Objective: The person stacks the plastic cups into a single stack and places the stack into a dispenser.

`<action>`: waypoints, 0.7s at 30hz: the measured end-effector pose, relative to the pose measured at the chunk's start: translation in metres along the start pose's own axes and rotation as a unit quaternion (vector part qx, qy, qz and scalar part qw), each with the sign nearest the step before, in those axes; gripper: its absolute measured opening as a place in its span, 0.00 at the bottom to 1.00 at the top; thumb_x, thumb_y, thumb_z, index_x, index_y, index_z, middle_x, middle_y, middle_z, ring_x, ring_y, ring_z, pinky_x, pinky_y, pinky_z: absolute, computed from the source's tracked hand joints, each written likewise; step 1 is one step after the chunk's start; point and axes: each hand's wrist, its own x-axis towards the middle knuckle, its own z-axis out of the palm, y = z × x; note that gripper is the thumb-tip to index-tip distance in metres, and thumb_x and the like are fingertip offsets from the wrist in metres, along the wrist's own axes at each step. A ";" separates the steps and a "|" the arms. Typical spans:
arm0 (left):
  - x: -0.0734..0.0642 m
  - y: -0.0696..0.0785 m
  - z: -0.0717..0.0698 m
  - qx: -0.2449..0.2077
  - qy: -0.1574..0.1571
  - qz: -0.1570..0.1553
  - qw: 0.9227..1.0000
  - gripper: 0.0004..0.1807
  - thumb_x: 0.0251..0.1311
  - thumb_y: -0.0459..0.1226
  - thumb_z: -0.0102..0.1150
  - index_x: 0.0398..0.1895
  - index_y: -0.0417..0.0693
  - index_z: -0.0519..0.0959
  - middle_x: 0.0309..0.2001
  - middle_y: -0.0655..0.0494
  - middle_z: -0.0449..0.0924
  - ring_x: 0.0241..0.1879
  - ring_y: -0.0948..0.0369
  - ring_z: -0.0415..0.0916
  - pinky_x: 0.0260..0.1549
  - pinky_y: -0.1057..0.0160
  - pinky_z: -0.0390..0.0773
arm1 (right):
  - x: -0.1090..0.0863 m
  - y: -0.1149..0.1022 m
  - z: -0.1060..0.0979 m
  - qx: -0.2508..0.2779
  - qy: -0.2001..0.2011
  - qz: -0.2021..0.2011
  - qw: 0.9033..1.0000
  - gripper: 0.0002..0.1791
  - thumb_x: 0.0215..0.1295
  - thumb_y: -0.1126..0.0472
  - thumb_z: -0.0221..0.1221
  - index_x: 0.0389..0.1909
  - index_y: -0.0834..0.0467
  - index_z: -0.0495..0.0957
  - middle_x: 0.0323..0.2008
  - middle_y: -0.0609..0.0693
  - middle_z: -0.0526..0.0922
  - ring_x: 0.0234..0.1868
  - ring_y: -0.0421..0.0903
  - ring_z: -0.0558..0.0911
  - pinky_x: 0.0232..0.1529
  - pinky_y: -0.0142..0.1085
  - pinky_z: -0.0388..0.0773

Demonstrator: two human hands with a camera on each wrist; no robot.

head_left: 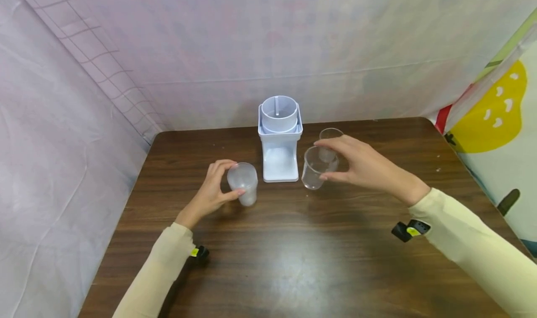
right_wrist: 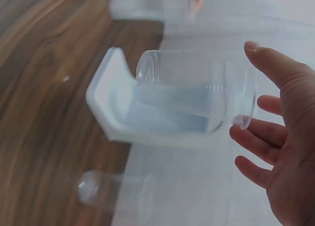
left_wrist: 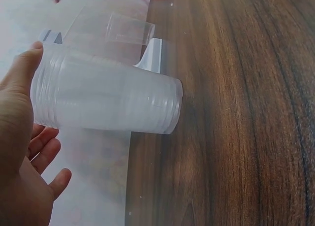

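Left hand (head_left: 207,194) pinches nested plastic cups (head_left: 246,183), right hand (head_left: 365,165) a single clear cup (head_left: 312,169), both toward the bench's (head_left: 268,248) far edge; likely light, slick, crushable, so hold gently at rims.

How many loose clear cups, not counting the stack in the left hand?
2: front cup in the right hand; rear cup beyond it on the table, right of the white stand. Nested extras may be hidden.
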 end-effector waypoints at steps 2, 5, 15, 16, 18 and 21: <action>0.000 0.001 0.000 0.001 -0.001 0.001 1.000 0.38 0.50 0.40 0.75 0.63 0.41 0.67 0.64 0.45 0.66 0.64 0.48 0.59 0.64 0.41 0.66 | 0.009 -0.009 -0.002 0.004 -0.003 -0.005 1.000 0.41 0.50 0.49 0.75 0.65 0.53 0.71 0.51 0.51 0.82 0.49 0.48 0.79 0.48 0.44 0.79; 0.000 0.002 -0.001 0.002 -0.002 0.004 1.000 0.38 0.50 0.39 0.75 0.63 0.41 0.67 0.64 0.45 0.66 0.64 0.48 0.59 0.64 0.41 0.66 | 0.023 -0.023 -0.004 0.008 -0.005 -0.024 1.000 0.41 0.52 0.47 0.74 0.67 0.53 0.70 0.52 0.50 0.82 0.49 0.47 0.78 0.49 0.44 0.76; 0.003 0.002 -0.002 0.006 0.002 0.007 1.000 0.38 0.48 0.40 0.77 0.61 0.41 0.69 0.63 0.45 0.67 0.63 0.47 0.60 0.63 0.44 0.66 | 0.067 -0.060 -0.003 0.019 -0.005 -0.075 0.997 0.41 0.56 0.43 0.70 0.67 0.56 0.69 0.60 0.54 0.79 0.59 0.53 0.78 0.60 0.50 0.75; 0.003 0.002 -0.002 0.006 0.003 0.007 1.000 0.38 0.48 0.40 0.77 0.61 0.41 0.69 0.63 0.45 0.67 0.63 0.47 0.59 0.63 0.44 0.66 | 0.071 -0.062 -0.003 0.020 -0.006 -0.076 0.997 0.41 0.56 0.42 0.69 0.67 0.55 0.69 0.60 0.54 0.79 0.60 0.52 0.78 0.60 0.50 0.75; 0.003 0.002 -0.002 0.007 0.004 0.011 1.000 0.38 0.48 0.40 0.77 0.61 0.40 0.69 0.63 0.44 0.67 0.62 0.47 0.60 0.63 0.44 0.66 | 0.079 -0.065 -0.001 0.018 -0.008 -0.079 0.997 0.41 0.57 0.41 0.68 0.68 0.55 0.69 0.59 0.53 0.80 0.59 0.51 0.78 0.60 0.50 0.75; 0.003 0.002 -0.001 0.009 0.000 0.015 1.000 0.38 0.48 0.40 0.77 0.61 0.41 0.69 0.63 0.44 0.67 0.62 0.47 0.60 0.63 0.44 0.66 | 0.090 -0.070 0.003 0.014 -0.011 -0.080 0.997 0.42 0.56 0.39 0.68 0.68 0.54 0.69 0.58 0.51 0.81 0.57 0.49 0.79 0.58 0.47 0.76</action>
